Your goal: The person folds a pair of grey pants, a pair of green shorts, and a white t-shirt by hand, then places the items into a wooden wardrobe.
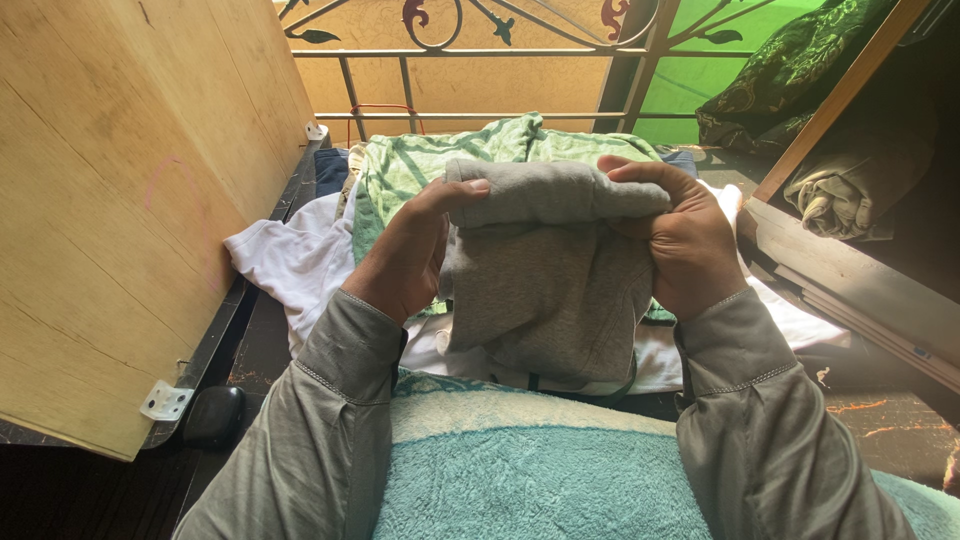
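Observation:
A grey garment (545, 280) hangs folded between both my hands in the middle of the head view. My left hand (405, 255) grips its upper left edge, thumb laid over the top fold. My right hand (680, 240) clasps the upper right edge, fingers curled over the fold. The lower part of the garment droops down toward a teal blanket (520, 470) across my lap. Both arms wear grey-green long sleeves.
A pile of clothes lies behind: a green patterned cloth (430, 160) and a white garment (290, 260). A large wooden panel (120, 200) stands at the left, with a dark rounded object (213, 415) below it. A metal railing (480, 60) is at the back, a wooden shelf with rolled cloth (835, 200) at the right.

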